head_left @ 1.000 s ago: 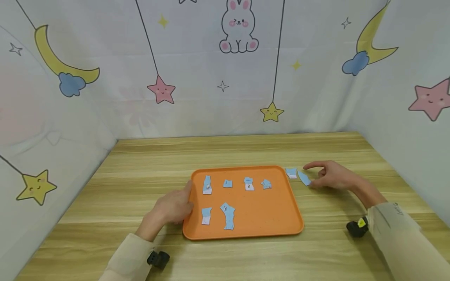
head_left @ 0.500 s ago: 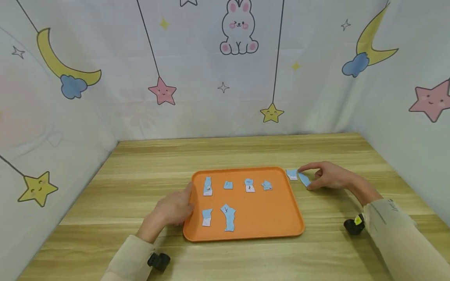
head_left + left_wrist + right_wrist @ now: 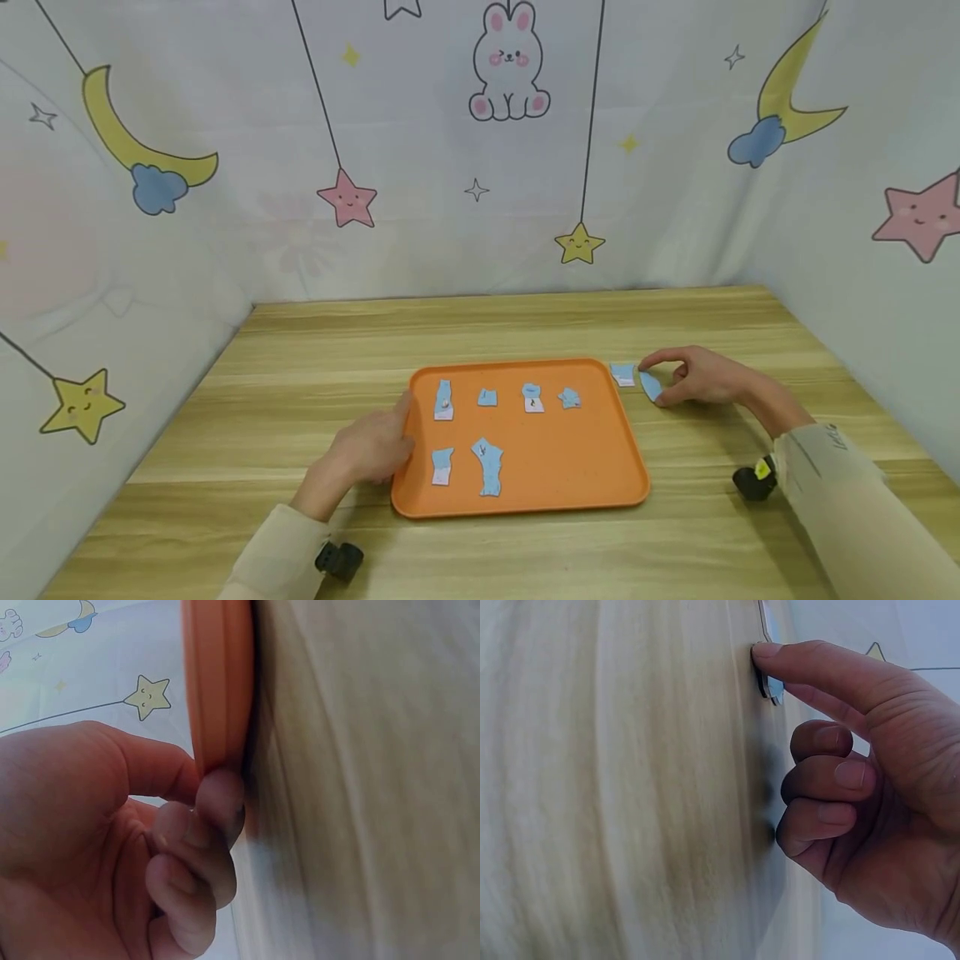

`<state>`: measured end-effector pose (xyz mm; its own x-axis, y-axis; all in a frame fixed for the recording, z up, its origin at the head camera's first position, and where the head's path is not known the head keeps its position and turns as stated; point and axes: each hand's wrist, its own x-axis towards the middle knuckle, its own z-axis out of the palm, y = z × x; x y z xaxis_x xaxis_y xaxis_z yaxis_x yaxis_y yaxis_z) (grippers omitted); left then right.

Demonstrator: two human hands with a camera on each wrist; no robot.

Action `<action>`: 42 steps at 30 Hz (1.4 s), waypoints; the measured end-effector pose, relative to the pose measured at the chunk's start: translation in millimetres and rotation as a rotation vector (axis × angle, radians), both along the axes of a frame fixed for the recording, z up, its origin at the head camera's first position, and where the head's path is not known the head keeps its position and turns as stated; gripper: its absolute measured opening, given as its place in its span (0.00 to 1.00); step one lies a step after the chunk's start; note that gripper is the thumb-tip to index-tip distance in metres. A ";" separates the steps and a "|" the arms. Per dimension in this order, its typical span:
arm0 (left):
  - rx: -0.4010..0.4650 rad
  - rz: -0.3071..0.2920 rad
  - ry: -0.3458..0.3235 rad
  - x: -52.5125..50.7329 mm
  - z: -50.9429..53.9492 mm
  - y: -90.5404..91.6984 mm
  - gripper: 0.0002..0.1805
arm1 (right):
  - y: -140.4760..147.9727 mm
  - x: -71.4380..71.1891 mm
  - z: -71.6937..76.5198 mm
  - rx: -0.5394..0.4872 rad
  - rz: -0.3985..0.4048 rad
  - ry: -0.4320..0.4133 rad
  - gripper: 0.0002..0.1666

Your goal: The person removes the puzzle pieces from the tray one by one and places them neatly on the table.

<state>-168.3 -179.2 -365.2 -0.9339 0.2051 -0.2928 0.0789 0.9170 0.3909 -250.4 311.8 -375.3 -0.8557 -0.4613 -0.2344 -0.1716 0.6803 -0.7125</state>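
My left hand (image 3: 372, 442) grips the left rim of an orange tray (image 3: 570, 458). In the left wrist view its thumb and curled fingers meet at the tray's edge (image 3: 217, 682). Right of the tray, my right hand (image 3: 705, 377) pinches a narrow, pointed light-blue flat piece (image 3: 650, 387) between thumb and index finger, with the piece at table level. The right wrist view shows the other fingers curled inward and the piece (image 3: 775, 688) partly hidden by the thumb. A blue-and-white piece (image 3: 622, 374) lies just left of it, beside the tray's upper right corner.
Several irregular light-blue pieces lie apart on the tray, among them a long one (image 3: 489, 468), a small square one (image 3: 487, 397) and a ragged one (image 3: 570, 398). The wooden table (image 3: 525, 550) meets a printed white cloth (image 3: 420, 258) at the back and sides.
My right thumb and index finger have closed in on the pointed piece and now hold its two ends; it has turned slightly. My left hand stays on the tray rim.
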 end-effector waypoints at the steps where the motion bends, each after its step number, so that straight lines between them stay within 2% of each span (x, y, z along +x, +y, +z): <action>1: -0.002 0.001 0.001 0.3 0.3 0.1 0.41 | 0.1 0.0 0.1 -0.006 -0.003 -0.008 0.38; 8: -0.019 0.007 0.013 1.5 1.3 -0.1 0.41 | 0.4 -1.9 0.8 -0.023 -0.032 -0.052 0.39; 15: -0.015 0.004 0.017 1.5 1.6 0.0 0.40 | 4.5 -3.9 1.0 0.003 -0.047 -0.031 0.39; 32: 0.001 0.004 0.016 2.0 -0.2 -1.3 0.40 | 12.4 -12.3 -0.5 -0.023 -0.103 -0.081 0.41; 42: -0.003 0.002 0.016 1.2 0.8 0.1 0.40 | 15.2 -13.6 0.7 -0.010 -0.106 -0.079 0.40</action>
